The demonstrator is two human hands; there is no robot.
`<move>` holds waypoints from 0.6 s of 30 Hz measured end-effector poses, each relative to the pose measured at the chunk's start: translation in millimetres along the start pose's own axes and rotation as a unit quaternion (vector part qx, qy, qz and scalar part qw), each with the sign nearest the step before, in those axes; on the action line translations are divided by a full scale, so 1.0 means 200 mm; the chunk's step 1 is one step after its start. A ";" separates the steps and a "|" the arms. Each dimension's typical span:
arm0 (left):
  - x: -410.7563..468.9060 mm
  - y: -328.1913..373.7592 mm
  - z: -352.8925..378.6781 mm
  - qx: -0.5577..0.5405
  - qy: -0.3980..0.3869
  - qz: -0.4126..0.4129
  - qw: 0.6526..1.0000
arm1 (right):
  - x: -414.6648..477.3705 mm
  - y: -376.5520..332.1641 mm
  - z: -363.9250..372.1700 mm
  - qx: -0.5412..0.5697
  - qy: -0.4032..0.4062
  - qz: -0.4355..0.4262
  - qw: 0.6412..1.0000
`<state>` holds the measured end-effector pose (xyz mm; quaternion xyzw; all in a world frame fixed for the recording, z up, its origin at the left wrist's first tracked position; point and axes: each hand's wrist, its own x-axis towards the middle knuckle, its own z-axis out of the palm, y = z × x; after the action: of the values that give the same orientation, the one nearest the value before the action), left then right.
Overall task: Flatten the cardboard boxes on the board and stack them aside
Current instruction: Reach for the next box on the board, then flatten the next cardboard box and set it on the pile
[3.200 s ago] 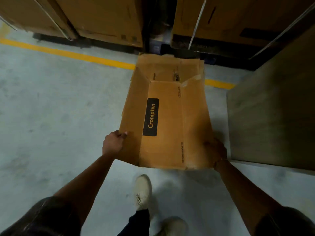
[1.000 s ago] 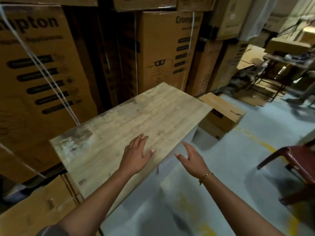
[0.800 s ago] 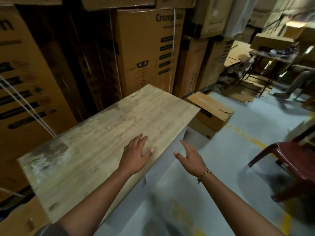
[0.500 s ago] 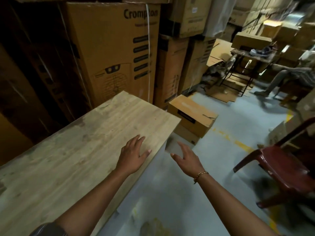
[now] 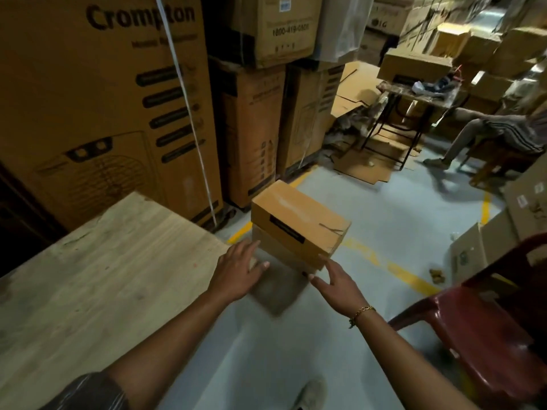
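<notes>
- Top box [image 5: 299, 220]: closed and in full shape, not yet flattened. It sits skewed on a lower box [image 5: 281, 251], both on the floor [image 5: 384, 220] just past the far end of the board [image 5: 103, 276].
- Board surface bare where visible. Judgement: a box must come up onto it before it can be flattened.
- Left hand [image 5: 239, 270]: fingers straight and spread, holding nothing, reaching toward the stack's near left corner. Cannot tell if it touches.
- Right hand [image 5: 337, 282]: fingers spread, holding nothing, near the stack's right corner.
- Judgement: hands are set one to each side to clamp the box between the palms for the lift.
- Red chair [image 5: 488, 335] stands close on the right. Risk: cramped room for the right elbow.
</notes>
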<state>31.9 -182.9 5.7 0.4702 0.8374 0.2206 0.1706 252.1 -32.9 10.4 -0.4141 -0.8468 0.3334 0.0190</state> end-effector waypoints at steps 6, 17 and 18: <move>0.60 0.38 0.20 -0.038 -0.013 -0.055 0.998 | 0.54 0.35 -0.45 -0.028 -0.061 -0.006 0.998; 1.45 0.55 0.52 -0.066 -0.010 -0.148 0.987 | 1.56 0.67 -0.83 -0.036 -0.130 -0.032 0.990; 1.54 0.54 0.56 -0.070 -0.007 -0.159 0.985 | 1.66 0.70 -0.84 -0.037 -0.141 -0.028 0.989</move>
<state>10.3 155.4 -55.4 0.3194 0.8826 0.2454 0.2423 183.1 356.8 -22.4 -0.3396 -0.8639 0.3565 -0.1064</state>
